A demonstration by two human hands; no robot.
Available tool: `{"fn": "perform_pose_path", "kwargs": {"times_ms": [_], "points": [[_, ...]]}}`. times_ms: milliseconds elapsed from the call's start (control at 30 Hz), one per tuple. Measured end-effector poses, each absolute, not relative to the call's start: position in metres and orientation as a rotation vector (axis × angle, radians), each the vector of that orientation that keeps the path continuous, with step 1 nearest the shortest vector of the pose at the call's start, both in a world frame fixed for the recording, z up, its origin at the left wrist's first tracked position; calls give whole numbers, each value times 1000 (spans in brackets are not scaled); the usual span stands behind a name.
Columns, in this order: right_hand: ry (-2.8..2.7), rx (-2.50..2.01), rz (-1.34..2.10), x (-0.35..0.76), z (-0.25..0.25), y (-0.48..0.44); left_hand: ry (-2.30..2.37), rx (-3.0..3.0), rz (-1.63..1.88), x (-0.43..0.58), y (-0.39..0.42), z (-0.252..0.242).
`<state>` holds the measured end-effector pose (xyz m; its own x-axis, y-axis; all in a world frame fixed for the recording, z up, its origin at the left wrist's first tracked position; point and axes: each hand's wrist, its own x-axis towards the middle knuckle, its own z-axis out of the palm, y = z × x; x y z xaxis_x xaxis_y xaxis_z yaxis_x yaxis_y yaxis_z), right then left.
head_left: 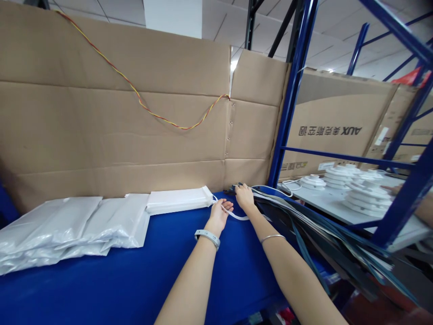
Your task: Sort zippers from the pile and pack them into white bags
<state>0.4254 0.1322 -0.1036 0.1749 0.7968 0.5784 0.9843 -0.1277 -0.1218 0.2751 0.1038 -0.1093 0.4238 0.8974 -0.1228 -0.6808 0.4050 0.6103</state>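
Note:
A white cord (239, 218) comes from the end of a long white package (181, 200) and runs through my left hand (219, 215). That hand is palm up, its fingers curled loosely with the cord between thumb and fingers. Just right of it, my right hand (245, 197) reaches over the near-wall end of a bundle of long dark and white flat strips (297, 212). Its fingers bend down around the strip ends, and the fingertips are partly hidden. Both hands are above the blue table surface (182, 253).
White plastic-wrapped packages (67, 225) lie stacked at the left. A cardboard wall (118, 135) stands behind, with a red-yellow twisted wire (138, 97) hanging on it. To the right are a blue rack post (287, 104) and several white round parts (367, 196) on a grey table; someone's arm shows at the edge.

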Motion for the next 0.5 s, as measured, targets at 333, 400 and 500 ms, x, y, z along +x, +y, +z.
{"fn": "perform_pose_path", "kwargs": {"times_ms": [333,400,500], "points": [[-1638,-1758,-32,457,-88,124,456,565,1024,276,104,-107],[-1687,-1668,94,460,-83,122,454,577,1038,277,103,-107],[-1771,-1535,293,455,-78,118,442,596,1058,277,102,-108]]}}
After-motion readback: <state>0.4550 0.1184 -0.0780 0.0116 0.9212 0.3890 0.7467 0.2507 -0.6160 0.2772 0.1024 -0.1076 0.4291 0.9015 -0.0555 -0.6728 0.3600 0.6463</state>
